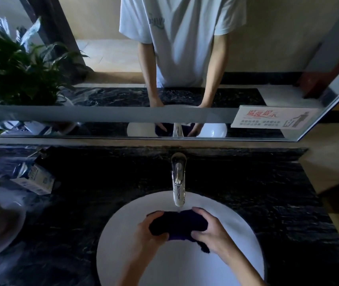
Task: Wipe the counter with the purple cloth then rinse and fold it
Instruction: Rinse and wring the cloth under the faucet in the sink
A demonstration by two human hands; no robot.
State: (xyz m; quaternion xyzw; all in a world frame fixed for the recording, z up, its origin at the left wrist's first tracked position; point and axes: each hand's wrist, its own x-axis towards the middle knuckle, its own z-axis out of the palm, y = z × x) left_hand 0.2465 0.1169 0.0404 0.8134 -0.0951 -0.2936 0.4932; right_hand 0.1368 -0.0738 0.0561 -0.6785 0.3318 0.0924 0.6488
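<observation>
Both hands, left [151, 229] and right [210, 230], are clenched on the bunched cloth [178, 225], held under the tap [178, 182] over the sink [123, 254] for rinsing.

The person's left hand [151, 230] and right hand [207, 229] are bare, with no rings, watch or bracelet showing on the fingers or wrists. Both forearms are uncovered as far as the lower edge of the view. In the mirror [205, 58] behind the surface, the reflection shows a loose, pale grey-white short-sleeved T-shirt [181, 38], the sleeves wide and ending above the elbows. A small dark teal printed emblem with lettering [156, 22] sits on the chest; its words are too blurred to read. The cloth hangs in soft folds down the front.
</observation>
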